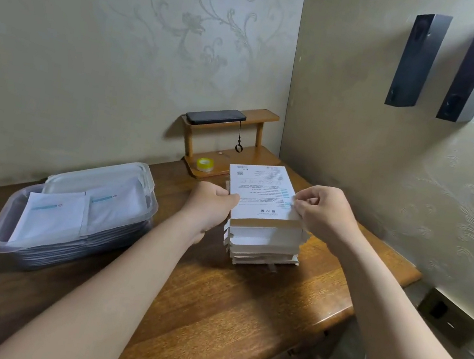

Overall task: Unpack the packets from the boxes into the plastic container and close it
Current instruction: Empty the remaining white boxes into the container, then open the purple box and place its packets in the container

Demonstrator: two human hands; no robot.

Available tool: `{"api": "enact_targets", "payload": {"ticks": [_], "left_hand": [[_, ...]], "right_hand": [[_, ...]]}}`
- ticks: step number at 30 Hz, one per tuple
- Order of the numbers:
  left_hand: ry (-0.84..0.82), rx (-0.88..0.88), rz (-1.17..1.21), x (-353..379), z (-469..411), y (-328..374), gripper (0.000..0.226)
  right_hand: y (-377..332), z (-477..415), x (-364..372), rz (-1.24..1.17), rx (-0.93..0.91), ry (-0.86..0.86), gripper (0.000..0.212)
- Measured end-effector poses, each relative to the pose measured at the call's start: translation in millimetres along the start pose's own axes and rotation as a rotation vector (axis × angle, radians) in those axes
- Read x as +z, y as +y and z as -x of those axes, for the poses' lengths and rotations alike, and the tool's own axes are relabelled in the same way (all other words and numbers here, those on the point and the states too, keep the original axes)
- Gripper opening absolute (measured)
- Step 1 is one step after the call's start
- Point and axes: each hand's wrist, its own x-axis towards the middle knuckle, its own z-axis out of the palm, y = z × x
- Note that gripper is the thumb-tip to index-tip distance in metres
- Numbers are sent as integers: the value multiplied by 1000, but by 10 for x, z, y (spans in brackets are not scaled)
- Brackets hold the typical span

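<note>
Top box [261, 192] sits on the stack of boxes [264, 245] on the desk [225, 301]. Our left hand [209, 206] and right hand [323, 211] pinch its opposite side edges. We judge it light, thin card that crushes easily, so we hold it by the edges. Plastic container [3, 238], open at left, holds flat packets [52, 218].

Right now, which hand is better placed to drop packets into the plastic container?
Left, likely: left hand grips the top box on the side nearest the plastic container; right hand grips its far edge.
</note>
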Motion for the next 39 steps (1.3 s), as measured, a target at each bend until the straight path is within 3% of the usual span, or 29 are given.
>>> {"api": "enact_targets", "payload": {"ticks": [4, 9, 18, 26, 30, 33, 35, 37, 39], "left_hand": [[12, 4, -2, -52, 54, 44, 31], [100, 43, 8, -280, 251, 180, 26], [273, 109, -6, -1275, 912, 63, 21], [587, 36, -28, -2639, 1668, -627, 17], [715, -130, -68, -3218, 2074, -1135, 18], [709, -282, -128, -3446, 2288, -1572, 4], [682, -353, -130, -3494, 2389, -1767, 20], [679, -387, -98, -3494, 2486, -1824, 18], [663, -429, -80, -3503, 2510, -1895, 38]], "right_hand": [[-116, 37, -61, 46, -20, 60, 18], [-509, 161, -73, 46, -110, 124, 26], [-1424, 597, 805, -85, -283, -163, 19], [-2268, 1338, 2108, -198, -350, -470, 13], [-2481, 1780, 2815, -141, -377, -647, 15], [-2512, 2028, 3210, 33, -311, -802, 15], [-2488, 2121, 3416, 123, -224, -888, 12], [-2444, 2186, 3594, 168, -167, -924, 10], [-2390, 2228, 3714, 183, -147, -926, 13]]}}
